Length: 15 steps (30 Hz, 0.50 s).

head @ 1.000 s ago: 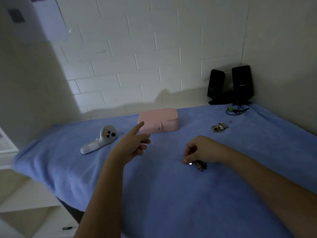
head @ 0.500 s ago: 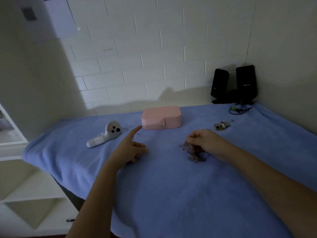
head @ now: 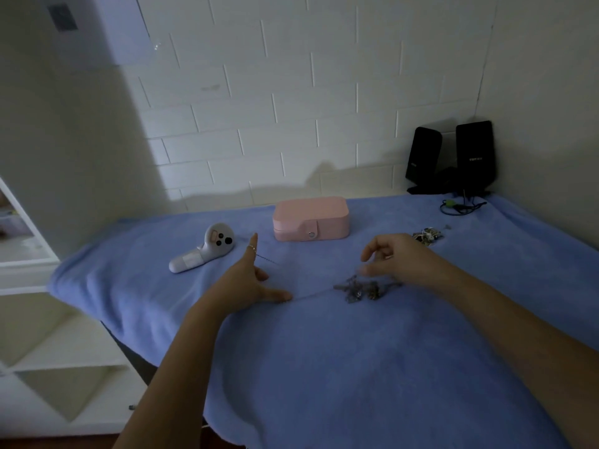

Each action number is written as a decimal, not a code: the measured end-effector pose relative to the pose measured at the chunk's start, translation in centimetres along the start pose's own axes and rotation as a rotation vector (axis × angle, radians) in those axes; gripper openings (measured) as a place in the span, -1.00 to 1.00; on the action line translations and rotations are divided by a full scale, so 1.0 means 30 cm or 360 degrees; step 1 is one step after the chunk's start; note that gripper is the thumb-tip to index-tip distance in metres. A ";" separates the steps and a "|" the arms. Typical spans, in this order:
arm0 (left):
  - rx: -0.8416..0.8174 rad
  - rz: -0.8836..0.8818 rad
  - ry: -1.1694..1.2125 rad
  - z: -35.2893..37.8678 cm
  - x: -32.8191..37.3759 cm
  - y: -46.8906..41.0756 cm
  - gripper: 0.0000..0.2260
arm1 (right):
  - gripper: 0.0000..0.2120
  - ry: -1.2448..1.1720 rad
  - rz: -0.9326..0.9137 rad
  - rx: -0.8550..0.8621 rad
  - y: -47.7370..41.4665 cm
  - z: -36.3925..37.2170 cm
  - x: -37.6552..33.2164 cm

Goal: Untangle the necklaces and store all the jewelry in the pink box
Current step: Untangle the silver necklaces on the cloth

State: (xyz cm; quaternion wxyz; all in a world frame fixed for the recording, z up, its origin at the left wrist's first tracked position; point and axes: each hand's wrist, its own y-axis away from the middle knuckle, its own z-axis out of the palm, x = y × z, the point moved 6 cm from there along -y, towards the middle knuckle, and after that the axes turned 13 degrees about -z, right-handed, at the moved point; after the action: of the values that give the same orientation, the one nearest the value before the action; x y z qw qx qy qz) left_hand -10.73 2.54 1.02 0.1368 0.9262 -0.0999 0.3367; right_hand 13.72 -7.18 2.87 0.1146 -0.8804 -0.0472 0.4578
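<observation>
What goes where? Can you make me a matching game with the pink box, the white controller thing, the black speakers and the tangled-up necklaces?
Things
1. pink rounded box
2. white plastic controller
3. two black speakers
4. tangled silvery necklaces

Places
A. far right corner, against the wall
B. on the blue cloth, just below the right hand
C. left of the box, near the left hand and its pointing finger
D. middle back of the cloth, lid shut

Pairs: 1-D, 2-C, 3-A, 4-B
</observation>
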 end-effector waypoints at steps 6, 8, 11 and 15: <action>-0.0043 0.0008 -0.0124 -0.011 -0.002 0.030 0.09 | -0.94 0.0083 0.0218 0.0357 0.013 -0.132 0.039; -0.0058 0.0006 -0.0154 -0.020 -0.005 0.035 0.05 | -0.88 -0.0094 0.0369 0.0400 0.027 -0.139 0.059; -0.0123 -0.0056 0.0014 -0.037 -0.028 0.026 -0.10 | -0.80 -0.0155 0.0553 0.0481 0.036 -0.152 0.091; -0.0228 -0.0199 0.0650 -0.064 -0.098 0.000 -0.47 | -0.74 -0.0247 0.0744 0.0608 0.025 -0.185 0.139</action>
State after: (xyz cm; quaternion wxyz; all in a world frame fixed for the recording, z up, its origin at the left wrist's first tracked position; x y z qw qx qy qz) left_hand -14.08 3.44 0.51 0.2402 0.8311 -0.0363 0.5003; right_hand 20.64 -8.01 2.46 0.1657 -0.7923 0.2348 0.5383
